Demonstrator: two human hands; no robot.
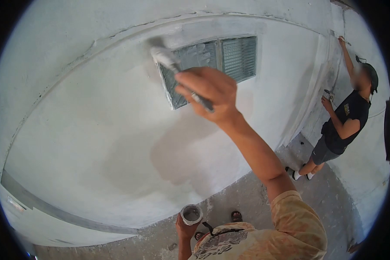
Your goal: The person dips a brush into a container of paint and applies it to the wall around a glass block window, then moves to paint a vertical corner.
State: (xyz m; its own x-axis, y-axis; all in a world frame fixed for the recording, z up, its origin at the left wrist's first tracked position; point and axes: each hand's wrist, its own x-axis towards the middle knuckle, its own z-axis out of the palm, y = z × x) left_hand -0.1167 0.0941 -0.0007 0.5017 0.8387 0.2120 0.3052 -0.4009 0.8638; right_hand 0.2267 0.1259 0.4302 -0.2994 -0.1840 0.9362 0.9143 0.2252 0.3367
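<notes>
My right hand (210, 93) is raised and closed round the handle of a paintbrush (167, 58). The pale bristle end points up and left, at the wall by the upper left corner of a window (238, 58); whether it touches is blurred. Low in the view, my left hand (186, 227) holds a small round paint container (191, 214) at my waist, its open top facing up. Greyish contents show inside it.
A large whitish wall (95, 130) with damp-looking patches fills the left and middle. On the right, a person (346, 117) in dark clothes stands at another wall, one arm raised with a brush. The concrete floor (242, 195) lies below.
</notes>
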